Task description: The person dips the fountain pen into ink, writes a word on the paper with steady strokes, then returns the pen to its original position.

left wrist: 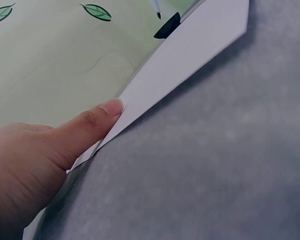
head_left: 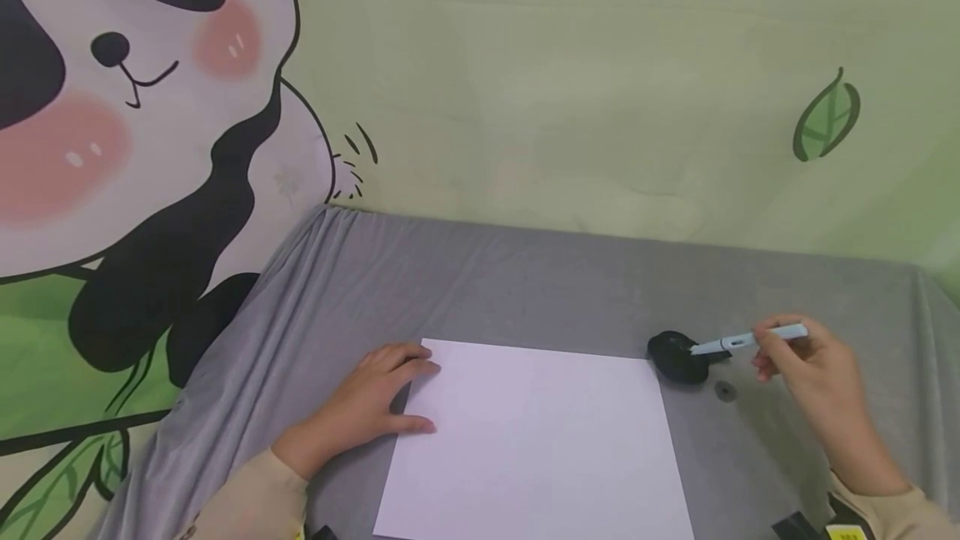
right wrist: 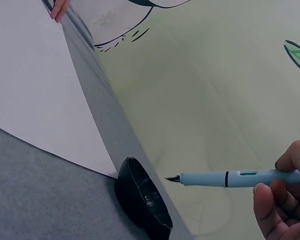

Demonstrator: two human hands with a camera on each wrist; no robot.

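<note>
1. Clock directions run from the middle of the paper (head_left: 525, 440), 12 pointing away from the person. The paper lies nearest, bare where it shows, on the surface (head_left: 525, 273). The covering looks soft, so a hard nib stroke could dent or pierce the sheet.

2. Between 9 and 10 o'clock, the left hand (head_left: 367, 398) rests on the paper's edge. Its grip is spread, thumb apart from the fingers, clasping nothing. Only that side is steadied, so the opposite side could swing if pushed.

3. Between 2 and 3 o'clock lies a small dark disc (head_left: 725, 391), beneath the right arm's path; a low wrist might knock it.

4. Also towards 3 o'clock, farther out, the right hand (head_left: 817, 382) is raised. Its grip is closed on the pen (head_left: 738, 342), fingers curled round the barrel. The nib hangs above the dish, apart from it; lowered too fast, it could strike the bottom and bend.

5. At 2 o'clock, the black dish (head_left: 667, 365) stands at the paper's corner, touching or nearly so. I cannot tell whether it holds liquid; if it does, a shifted sheet could tip it, or drips could stain the corner.
</note>
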